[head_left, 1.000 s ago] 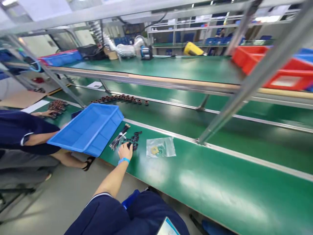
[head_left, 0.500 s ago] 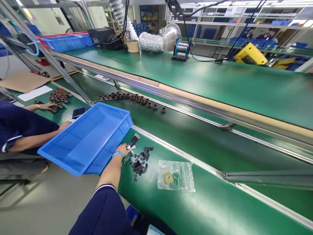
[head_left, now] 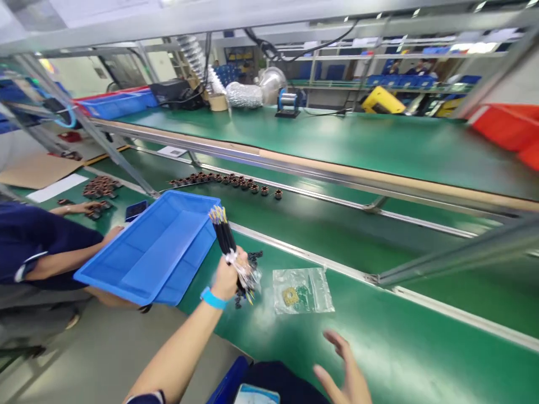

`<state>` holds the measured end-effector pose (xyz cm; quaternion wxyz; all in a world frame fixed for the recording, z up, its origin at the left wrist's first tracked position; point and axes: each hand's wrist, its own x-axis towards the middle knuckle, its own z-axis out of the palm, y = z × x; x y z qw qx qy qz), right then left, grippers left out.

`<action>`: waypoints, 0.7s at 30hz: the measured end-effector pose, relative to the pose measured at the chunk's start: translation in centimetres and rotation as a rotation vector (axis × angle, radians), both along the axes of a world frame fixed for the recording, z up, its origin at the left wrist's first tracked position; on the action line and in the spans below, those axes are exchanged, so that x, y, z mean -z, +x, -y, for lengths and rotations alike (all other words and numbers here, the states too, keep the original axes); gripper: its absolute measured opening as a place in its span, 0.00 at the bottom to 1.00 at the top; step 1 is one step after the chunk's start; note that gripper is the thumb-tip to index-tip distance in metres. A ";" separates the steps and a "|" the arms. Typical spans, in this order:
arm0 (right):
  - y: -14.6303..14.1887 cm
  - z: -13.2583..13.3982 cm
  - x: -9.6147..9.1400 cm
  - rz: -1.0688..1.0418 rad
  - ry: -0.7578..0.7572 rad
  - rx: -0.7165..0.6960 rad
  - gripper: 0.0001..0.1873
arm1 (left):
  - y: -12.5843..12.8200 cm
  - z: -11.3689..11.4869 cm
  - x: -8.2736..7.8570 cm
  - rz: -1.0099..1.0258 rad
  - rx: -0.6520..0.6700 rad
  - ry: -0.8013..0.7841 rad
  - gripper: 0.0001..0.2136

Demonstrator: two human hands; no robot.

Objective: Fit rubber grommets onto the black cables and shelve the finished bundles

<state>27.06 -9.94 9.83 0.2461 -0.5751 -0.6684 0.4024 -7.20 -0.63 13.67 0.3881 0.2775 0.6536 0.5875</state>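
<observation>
Wire bundle (head_left: 226, 238) up off the green bench (head_left: 400, 336) — we grasp it in our left hand (head_left: 226, 279). Our right hand (head_left: 347, 373) loose, fingers parted, near a clear bag (head_left: 316, 289). Blue tray (head_left: 168, 247) left of the bundle.

The right hand (head_left: 343, 367) could sweep rightward over the green worktop (head_left: 442, 348), though a slanting metal post (head_left: 455, 252) obstructs the way rearward. Beside the left hand's (head_left: 226, 278) wire bundle (head_left: 224, 234), a blue plastic bin (head_left: 155, 252) blocks leftward passage; the raised shelf (head_left: 337, 134) limits height behind.
</observation>
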 end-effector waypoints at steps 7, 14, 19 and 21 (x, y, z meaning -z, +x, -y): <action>-4.4 -1.2 -3.1 -0.251 0.026 -0.030 0.35 | 16.9 5.2 -2.1 0.426 0.553 0.121 0.21; 5.2 8.8 -5.8 -0.284 -0.248 0.268 0.19 | 22.1 3.1 -2.3 0.870 0.883 -0.178 0.38; 8.1 13.2 -5.7 -0.981 -0.282 0.778 0.42 | 30.4 3.4 -6.2 0.851 0.783 -0.159 0.21; 9.4 13.3 -5.2 -1.223 -0.194 1.155 0.43 | 32.7 4.2 -7.3 0.809 0.808 -0.047 0.22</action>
